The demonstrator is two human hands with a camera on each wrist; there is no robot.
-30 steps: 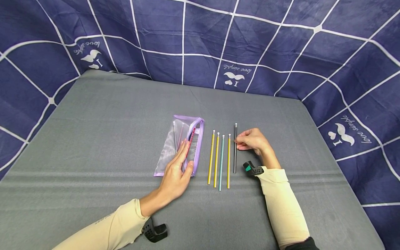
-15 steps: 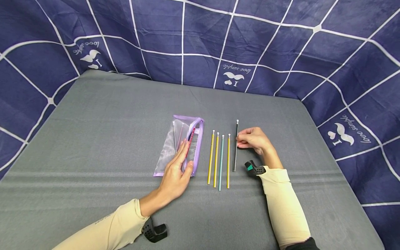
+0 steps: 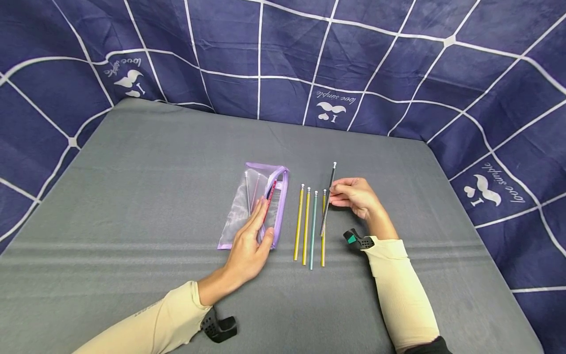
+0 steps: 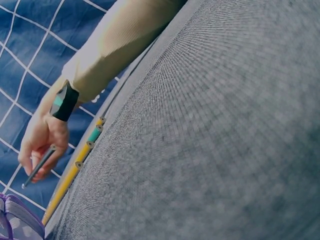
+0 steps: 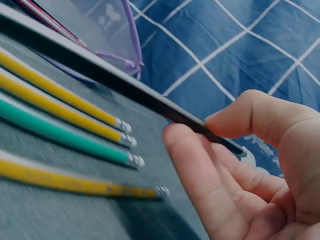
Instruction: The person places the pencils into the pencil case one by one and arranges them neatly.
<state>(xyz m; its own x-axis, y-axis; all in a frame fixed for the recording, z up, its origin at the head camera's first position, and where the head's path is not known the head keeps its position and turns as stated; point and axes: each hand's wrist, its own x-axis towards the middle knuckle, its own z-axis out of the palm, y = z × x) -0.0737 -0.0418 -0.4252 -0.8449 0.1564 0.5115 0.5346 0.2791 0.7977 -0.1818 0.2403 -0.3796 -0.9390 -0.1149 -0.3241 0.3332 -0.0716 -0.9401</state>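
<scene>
In the head view my right hand (image 3: 360, 199) pinches a black pencil (image 3: 332, 177) between thumb and fingers, near its white eraser end. That pencil is lifted and slants across the rightmost yellow pencil (image 3: 324, 253). The right wrist view shows the thumb and index finger on the black pencil (image 5: 110, 80) close up. My left hand (image 3: 247, 250) lies with straight fingers on a see-through pencil case (image 3: 234, 219) with purple edging. Its zipped side gapes, and a red pencil (image 3: 271, 192) shows inside. The left wrist view catches the purple edge (image 4: 22, 215) of the case.
Between the case and my right hand, a teal pencil (image 3: 313, 226) and two more yellow pencils lie side by side, erasers away from me. They rest on a grey cloth-covered table (image 3: 155, 172). A blue, white-lined curtain (image 3: 230, 49) hangs around its far sides.
My right hand has raised the black pencil off the table and brought it left, tilting it over the rightmost yellow pencil. The left hand and pencil case stay in place.
</scene>
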